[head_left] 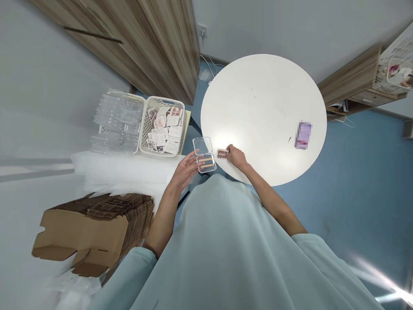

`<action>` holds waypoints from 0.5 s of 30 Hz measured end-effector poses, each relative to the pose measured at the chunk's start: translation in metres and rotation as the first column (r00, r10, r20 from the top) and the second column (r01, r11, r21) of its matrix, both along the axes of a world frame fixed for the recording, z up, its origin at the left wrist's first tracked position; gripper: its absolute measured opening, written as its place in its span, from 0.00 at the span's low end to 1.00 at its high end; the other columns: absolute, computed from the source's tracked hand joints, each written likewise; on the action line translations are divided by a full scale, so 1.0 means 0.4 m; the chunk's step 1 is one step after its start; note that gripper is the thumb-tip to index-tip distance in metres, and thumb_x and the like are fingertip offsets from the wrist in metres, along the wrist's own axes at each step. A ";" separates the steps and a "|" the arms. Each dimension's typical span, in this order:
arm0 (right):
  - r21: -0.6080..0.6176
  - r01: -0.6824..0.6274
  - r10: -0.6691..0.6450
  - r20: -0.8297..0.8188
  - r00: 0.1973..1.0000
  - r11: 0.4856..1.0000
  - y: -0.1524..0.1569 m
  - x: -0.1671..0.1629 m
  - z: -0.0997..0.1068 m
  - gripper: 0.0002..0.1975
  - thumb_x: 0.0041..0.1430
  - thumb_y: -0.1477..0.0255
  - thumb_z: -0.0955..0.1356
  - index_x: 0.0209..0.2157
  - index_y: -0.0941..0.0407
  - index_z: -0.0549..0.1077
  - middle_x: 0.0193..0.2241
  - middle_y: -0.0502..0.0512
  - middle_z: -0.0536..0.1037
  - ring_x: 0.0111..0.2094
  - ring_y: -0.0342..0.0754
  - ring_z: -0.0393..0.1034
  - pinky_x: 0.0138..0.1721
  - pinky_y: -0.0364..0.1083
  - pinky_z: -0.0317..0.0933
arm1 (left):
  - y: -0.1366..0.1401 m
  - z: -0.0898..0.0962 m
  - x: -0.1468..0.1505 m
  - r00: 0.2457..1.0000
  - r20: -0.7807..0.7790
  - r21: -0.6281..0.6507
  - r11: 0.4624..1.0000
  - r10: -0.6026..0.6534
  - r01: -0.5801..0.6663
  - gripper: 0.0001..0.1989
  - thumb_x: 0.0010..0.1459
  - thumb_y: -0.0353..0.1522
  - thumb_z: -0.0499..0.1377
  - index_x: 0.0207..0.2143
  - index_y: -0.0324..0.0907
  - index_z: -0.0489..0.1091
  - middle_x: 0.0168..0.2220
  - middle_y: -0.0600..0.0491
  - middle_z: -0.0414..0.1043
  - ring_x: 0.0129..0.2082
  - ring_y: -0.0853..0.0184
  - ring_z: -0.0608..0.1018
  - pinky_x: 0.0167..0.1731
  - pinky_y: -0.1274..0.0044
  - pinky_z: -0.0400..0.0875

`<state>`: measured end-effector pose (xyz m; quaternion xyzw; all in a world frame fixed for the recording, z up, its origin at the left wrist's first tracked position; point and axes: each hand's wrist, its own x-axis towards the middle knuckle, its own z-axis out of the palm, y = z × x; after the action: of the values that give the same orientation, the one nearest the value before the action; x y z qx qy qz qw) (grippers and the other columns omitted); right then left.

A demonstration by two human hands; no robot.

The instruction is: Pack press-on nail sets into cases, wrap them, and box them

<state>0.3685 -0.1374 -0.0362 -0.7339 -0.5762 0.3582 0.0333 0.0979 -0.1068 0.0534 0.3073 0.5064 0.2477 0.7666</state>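
My left hand grips a small clear plastic case at its left side. The hinged lid stands raised, and two orange-tan strips lie across the bottom half. Just right of the case, my right hand pinches the right end of a small white card of press-on nails. Reddish-brown nails sit on that card in two rows. The card is held over the near-left edge of the round white table, apart from the case.
Left of the table, one white basket holds many nail cards, and another holds stacked clear plastic cases. Folded cardboard boxes stand at lower left beside white wrapping. A blurred purple item lies on the table's right side.
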 end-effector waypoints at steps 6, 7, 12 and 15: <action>0.162 0.177 -0.150 -0.163 0.975 0.971 -0.035 0.079 0.087 0.07 0.72 0.69 0.63 0.48 0.53 0.68 0.46 0.56 0.82 0.33 0.49 0.73 0.36 0.46 0.60 | 0.019 -0.009 0.045 0.997 0.041 -0.033 0.997 -0.066 0.067 0.36 0.55 0.33 0.74 0.65 0.46 0.71 0.59 0.43 0.77 0.54 0.59 0.81 0.52 0.69 0.78; 0.188 0.227 -0.188 -0.207 0.960 0.955 -0.040 0.095 0.109 0.07 0.71 0.67 0.63 0.48 0.53 0.69 0.47 0.55 0.82 0.31 0.48 0.72 0.35 0.46 0.61 | 0.022 -0.009 0.054 0.995 0.051 -0.035 0.996 -0.080 0.082 0.36 0.55 0.33 0.74 0.65 0.46 0.71 0.59 0.43 0.77 0.54 0.59 0.81 0.52 0.69 0.78; 0.268 0.466 -0.314 -0.458 0.831 0.843 -0.054 0.157 0.258 0.17 0.68 0.52 0.68 0.46 0.51 0.71 0.46 0.53 0.81 0.24 0.42 0.68 0.32 0.45 0.65 | 0.034 -0.004 0.098 0.981 0.120 -0.030 0.987 -0.151 0.156 0.35 0.56 0.32 0.74 0.65 0.45 0.71 0.60 0.43 0.77 0.52 0.60 0.82 0.53 0.69 0.78; 0.221 0.439 -0.250 -0.570 0.783 0.871 -0.057 0.168 0.348 0.22 0.63 0.47 0.71 0.44 0.51 0.73 0.42 0.52 0.81 0.23 0.41 0.67 0.28 0.45 0.66 | 0.040 0.003 0.126 0.970 0.156 -0.023 0.981 -0.188 0.194 0.36 0.56 0.32 0.74 0.66 0.45 0.70 0.61 0.42 0.76 0.53 0.59 0.82 0.53 0.68 0.79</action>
<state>0.4359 -0.1600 0.1030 -0.6846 -0.4516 0.4263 0.3816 0.1481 -0.0907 0.0548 0.3201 0.4190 0.1857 0.8292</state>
